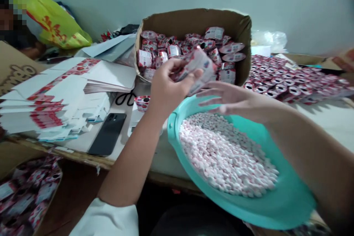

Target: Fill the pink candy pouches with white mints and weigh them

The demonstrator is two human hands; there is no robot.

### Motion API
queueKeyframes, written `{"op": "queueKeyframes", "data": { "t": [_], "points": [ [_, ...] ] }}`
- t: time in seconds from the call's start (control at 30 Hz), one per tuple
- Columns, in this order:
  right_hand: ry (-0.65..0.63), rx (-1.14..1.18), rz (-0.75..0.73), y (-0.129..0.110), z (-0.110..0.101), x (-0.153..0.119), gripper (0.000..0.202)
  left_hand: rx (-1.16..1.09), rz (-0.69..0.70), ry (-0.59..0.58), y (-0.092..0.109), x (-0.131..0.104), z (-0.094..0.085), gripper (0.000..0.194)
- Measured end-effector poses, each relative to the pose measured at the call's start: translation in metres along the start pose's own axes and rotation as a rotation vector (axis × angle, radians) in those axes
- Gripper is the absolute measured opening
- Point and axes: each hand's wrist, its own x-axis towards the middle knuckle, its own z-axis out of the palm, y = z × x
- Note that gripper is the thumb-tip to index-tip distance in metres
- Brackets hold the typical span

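Note:
My left hand (174,83) is closed around a small red-and-white printed packet (203,68), held up at the front edge of a cardboard box (193,16). More such packets (173,51) fill that box. Just right of the held packet, my right hand (229,97) has its fingers spread over the rim of a teal basin (290,206), with nothing visible in it. Many small pale pink and white pieces (226,155) lie in the basin.
Flat printed cartons (52,96), a black phone (107,134) and black scissors (125,98) lie on the left. Rows of packets (293,79) stand at the right. Another box of packets (27,195) is at lower left. A person (20,38) sits at far left.

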Motion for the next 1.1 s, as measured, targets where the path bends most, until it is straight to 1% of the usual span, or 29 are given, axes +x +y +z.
{"op": "queueKeyframes", "data": {
  "t": [0.03,0.07,0.1,0.17,0.23,0.3,0.37,0.47,0.53,0.63,0.73,0.87,0.97,1.03,1.1],
  "points": [
    [-0.061,0.100,0.012,-0.001,-0.003,-0.002,0.052,-0.071,0.015,-0.058,0.007,-0.001,0.014,0.024],
    [-0.096,0.205,0.025,-0.001,-0.004,-0.003,0.051,-0.131,0.025,-0.103,0.010,-0.002,0.026,0.025],
    [-0.089,0.293,0.042,0.000,-0.004,-0.004,0.049,-0.180,0.026,-0.139,0.010,-0.003,0.036,0.026],
    [0.029,0.347,0.107,0.004,-0.002,-0.002,0.043,-0.251,-0.015,-0.206,0.000,-0.006,0.049,0.030],
    [0.136,0.307,0.167,0.008,-0.001,0.002,0.037,-0.321,-0.112,-0.279,-0.015,-0.008,0.055,0.034],
    [0.165,0.265,0.178,0.010,-0.004,0.004,0.038,-0.415,-0.224,-0.331,-0.026,-0.009,0.055,0.039],
    [0.160,0.248,0.142,0.010,-0.007,0.004,0.042,-0.477,-0.268,-0.337,-0.031,-0.010,0.053,0.039],
    [0.164,0.259,0.129,0.007,-0.010,0.003,0.046,-0.428,-0.226,-0.328,-0.028,-0.012,0.051,0.036],
    [0.171,0.303,0.157,0.006,-0.009,0.003,0.046,-0.388,-0.204,-0.327,-0.025,-0.013,0.051,0.035],
    [0.175,0.370,0.204,0.006,-0.005,0.003,0.045,-0.383,-0.200,-0.334,-0.023,-0.013,0.050,0.034],
    [0.190,0.447,0.241,0.007,-0.002,0.004,0.046,-0.317,-0.206,-0.332,-0.021,-0.013,0.048,0.032],
    [0.176,0.659,0.328,0.007,0.000,0.005,0.045,-0.191,-0.161,-0.322,-0.017,-0.014,0.045,0.029],
    [0.185,0.828,0.408,0.006,0.002,0.005,0.046,-0.139,-0.129,-0.332,-0.015,-0.015,0.043,0.029],
    [0.199,0.902,0.433,0.005,0.002,0.005,0.050,-0.111,-0.103,-0.337,-0.014,-0.016,0.042,0.030],
    [0.205,0.952,0.429,0.006,0.003,0.006,0.053,-0.094,-0.088,-0.333,-0.012,-0.017,0.041,0.033]
  ]
}}
